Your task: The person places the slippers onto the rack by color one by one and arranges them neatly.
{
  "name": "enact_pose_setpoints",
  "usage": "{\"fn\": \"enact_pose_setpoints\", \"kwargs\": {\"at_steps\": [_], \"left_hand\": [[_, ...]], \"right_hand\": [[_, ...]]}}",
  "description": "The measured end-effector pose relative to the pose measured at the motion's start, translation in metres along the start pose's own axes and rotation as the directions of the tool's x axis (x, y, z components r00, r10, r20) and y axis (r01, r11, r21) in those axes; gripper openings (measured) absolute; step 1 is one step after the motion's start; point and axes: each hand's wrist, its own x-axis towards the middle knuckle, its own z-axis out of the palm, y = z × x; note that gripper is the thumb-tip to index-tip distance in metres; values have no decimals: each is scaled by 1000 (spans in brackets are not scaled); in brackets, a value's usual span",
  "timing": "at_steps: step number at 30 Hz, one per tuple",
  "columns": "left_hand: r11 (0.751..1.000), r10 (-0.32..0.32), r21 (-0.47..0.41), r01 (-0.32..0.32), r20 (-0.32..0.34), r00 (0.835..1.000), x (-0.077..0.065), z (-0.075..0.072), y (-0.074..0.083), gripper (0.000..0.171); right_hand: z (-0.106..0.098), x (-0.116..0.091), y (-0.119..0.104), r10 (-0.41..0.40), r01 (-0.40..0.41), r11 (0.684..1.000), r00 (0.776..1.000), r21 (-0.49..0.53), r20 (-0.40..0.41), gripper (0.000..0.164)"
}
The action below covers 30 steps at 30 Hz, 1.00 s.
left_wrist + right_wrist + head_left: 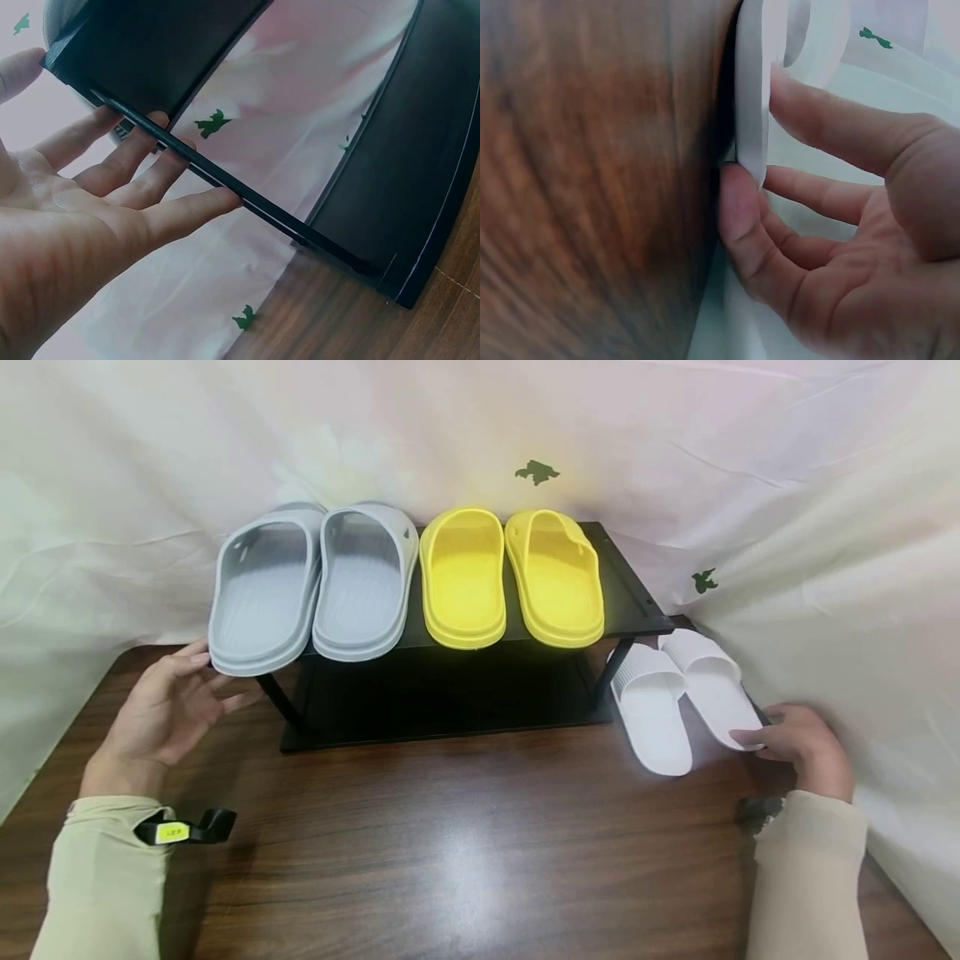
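Observation:
At the left end of a black two-tier shoe rack (637, 602), my left hand (168, 702) touches the frame. In the left wrist view its fairly straight fingers (161, 180) lie against a thin black post (255, 199), with the thumb at the upper shelf's corner. My right hand (802, 739) pinches the near end of the right-hand white slipper (716, 693), thumb above and a finger under the sole in the right wrist view. Its mate, another white slipper (656, 735), lies beside it, right of the rack.
On the upper shelf stand two grey slippers (262, 593) at left and two yellow slippers (465, 577) to their right. The rack stands on a brown wood-grain surface (450, 835). Pale cloth (840, 560) with green marks hangs behind and close along the right side.

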Motion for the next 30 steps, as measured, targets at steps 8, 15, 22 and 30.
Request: {"fn": "enact_pose_setpoints", "kwargs": {"at_steps": [8, 15, 22, 30], "left_hand": [[1000, -27, 12, 27, -22, 999, -2, 0, 2, 52], [999, -47, 0, 47, -10, 999, 0, -2, 3, 53], [998, -43, 41, 45, -51, 998, 0, 1, 3, 51], [999, -40, 35, 42, -49, 998, -1, 1, 2, 52]], "right_hand": [[3, -1, 7, -47, 50, 981, 999, 188, -23, 60], [4, -3, 13, -77, 80, 948, 997, 309, -23, 65], [8, 1, 13, -109, 131, 867, 991, 481, -74, 62], [22, 2, -1, -23, 168, 536, 983, 828, -185, 38]]}}
